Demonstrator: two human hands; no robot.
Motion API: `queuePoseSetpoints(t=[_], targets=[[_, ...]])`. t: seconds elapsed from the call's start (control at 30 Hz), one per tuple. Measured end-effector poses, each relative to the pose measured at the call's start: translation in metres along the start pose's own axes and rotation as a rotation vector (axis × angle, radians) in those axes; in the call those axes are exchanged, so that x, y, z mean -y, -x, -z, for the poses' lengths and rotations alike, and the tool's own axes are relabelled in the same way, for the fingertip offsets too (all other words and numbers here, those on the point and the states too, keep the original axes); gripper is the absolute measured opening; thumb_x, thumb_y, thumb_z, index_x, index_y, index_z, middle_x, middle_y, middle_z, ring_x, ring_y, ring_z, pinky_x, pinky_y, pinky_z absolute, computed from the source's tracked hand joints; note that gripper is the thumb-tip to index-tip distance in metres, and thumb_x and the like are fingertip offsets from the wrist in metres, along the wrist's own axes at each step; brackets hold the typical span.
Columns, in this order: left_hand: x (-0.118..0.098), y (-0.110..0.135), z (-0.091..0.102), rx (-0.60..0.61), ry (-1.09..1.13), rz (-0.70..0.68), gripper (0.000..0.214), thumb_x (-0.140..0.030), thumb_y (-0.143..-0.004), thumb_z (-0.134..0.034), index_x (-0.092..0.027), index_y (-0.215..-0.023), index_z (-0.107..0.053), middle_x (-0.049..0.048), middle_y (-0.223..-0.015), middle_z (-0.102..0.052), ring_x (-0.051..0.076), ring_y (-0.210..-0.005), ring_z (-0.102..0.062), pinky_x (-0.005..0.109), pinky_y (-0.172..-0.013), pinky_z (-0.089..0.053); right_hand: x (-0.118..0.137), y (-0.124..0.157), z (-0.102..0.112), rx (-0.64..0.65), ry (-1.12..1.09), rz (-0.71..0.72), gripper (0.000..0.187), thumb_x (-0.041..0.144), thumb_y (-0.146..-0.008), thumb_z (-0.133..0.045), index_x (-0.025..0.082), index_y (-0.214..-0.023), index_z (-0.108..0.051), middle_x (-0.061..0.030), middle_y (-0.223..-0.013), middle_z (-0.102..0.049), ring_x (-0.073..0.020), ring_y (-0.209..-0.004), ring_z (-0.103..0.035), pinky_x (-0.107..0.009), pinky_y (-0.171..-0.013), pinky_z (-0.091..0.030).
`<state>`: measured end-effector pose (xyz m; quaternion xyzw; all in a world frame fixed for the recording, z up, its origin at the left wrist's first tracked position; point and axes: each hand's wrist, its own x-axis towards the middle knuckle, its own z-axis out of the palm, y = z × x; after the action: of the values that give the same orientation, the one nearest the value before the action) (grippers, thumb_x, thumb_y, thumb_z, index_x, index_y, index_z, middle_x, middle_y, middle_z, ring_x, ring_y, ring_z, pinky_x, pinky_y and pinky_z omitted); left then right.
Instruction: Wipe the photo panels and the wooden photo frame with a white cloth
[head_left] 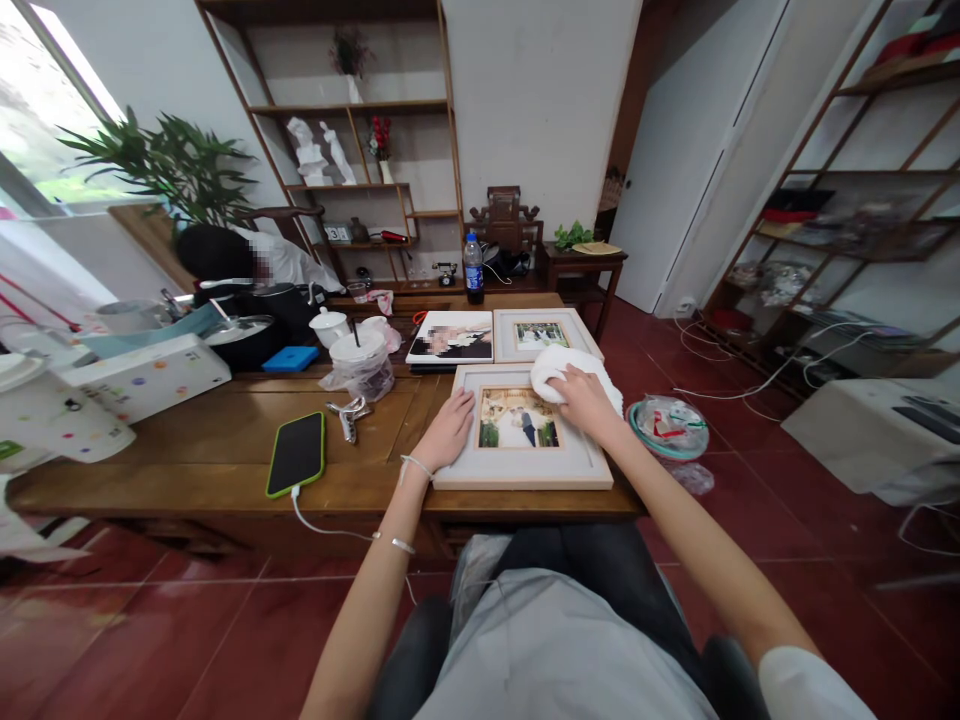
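Observation:
A white-framed photo (pixel 517 465) lies flat at the near edge of a wooden table (pixel 225 420). My left hand (pixel 448 432) rests flat on the frame's left side, fingers stretched out. My right hand (pixel 585 400) presses a white cloth (pixel 559 362) onto the frame's upper right corner, fingers curled over the cloth. Two more framed pictures lie just behind: one (pixel 451 337) on the left and one (pixel 541 335) on the right.
A phone in a green case (pixel 297 452) lies left of the frame with a white cable. A lidded plastic cup (pixel 361 362), a metal clip (pixel 349 412), white boxes (pixel 146 375), pots and a water bottle (pixel 473 268) stand further back. A person sits at the far left. A bin (pixel 669 428) stands on the red floor to the right.

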<state>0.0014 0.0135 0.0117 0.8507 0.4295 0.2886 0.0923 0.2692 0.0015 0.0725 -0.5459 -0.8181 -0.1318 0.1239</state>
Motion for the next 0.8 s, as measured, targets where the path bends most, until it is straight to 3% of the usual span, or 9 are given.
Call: queuePoseSetpoints(t=[0.13, 0.27, 0.5, 0.7, 0.8], targets=[[-0.001, 0.0, 0.001, 0.0, 0.003, 0.009, 0.043, -0.026, -0.089, -0.031, -0.006, -0.123, -0.048, 0.0167, -0.133, -0.044, 0.024, -0.132, -0.028, 0.043, -0.109, -0.025, 0.003, -0.006, -0.003, -0.075, 0.014, 0.041, 0.047, 0.004, -0.069, -0.046, 0.016, -0.112, -0.055, -0.0139, -0.121, -0.054, -0.0302, -0.121, -0.036, -0.05, -0.098, -0.022], [-0.001, -0.001, 0.002, 0.006, -0.01, 0.009, 0.042, -0.026, -0.089, -0.032, -0.008, -0.124, -0.047, 0.015, -0.134, -0.044, 0.023, -0.132, -0.028, 0.043, -0.109, -0.025, 0.006, -0.003, -0.017, -0.016, 0.03, 0.147, 0.043, 0.008, -0.069, -0.049, 0.02, -0.11, -0.057, -0.0089, -0.13, -0.048, -0.0328, -0.126, -0.028, -0.06, -0.1, -0.009], [0.0, -0.002, 0.003, 0.022, 0.01, 0.02, 0.042, -0.026, -0.088, -0.033, -0.01, -0.124, -0.047, 0.0141, -0.135, -0.043, 0.024, -0.132, -0.028, 0.046, -0.108, -0.025, 0.006, 0.001, -0.021, -0.008, 0.04, 0.152, 0.044, 0.008, -0.069, -0.05, 0.02, -0.11, -0.057, -0.008, -0.132, -0.047, -0.0311, -0.127, -0.027, -0.057, -0.102, -0.009], [-0.001, 0.001, 0.001, -0.008, 0.038, 0.035, 0.041, -0.028, -0.088, -0.036, -0.012, -0.123, -0.048, 0.0137, -0.135, -0.044, 0.024, -0.132, -0.028, 0.047, -0.108, -0.026, 0.002, -0.003, -0.013, -0.133, -0.013, 0.145, 0.048, 0.002, -0.066, -0.046, 0.019, -0.109, -0.058, -0.0061, -0.138, -0.04, -0.0272, -0.129, -0.026, -0.051, -0.104, -0.014], [-0.002, 0.001, 0.001, -0.002, 0.038, 0.04, 0.041, -0.03, -0.088, -0.037, -0.011, -0.123, -0.049, 0.0141, -0.135, -0.043, 0.024, -0.132, -0.028, 0.046, -0.108, -0.026, 0.001, -0.004, -0.016, -0.033, -0.033, 0.214, 0.05, 0.001, -0.064, -0.046, 0.021, -0.108, -0.058, -0.005, -0.134, -0.045, -0.0288, -0.128, -0.028, -0.059, -0.102, -0.009]])
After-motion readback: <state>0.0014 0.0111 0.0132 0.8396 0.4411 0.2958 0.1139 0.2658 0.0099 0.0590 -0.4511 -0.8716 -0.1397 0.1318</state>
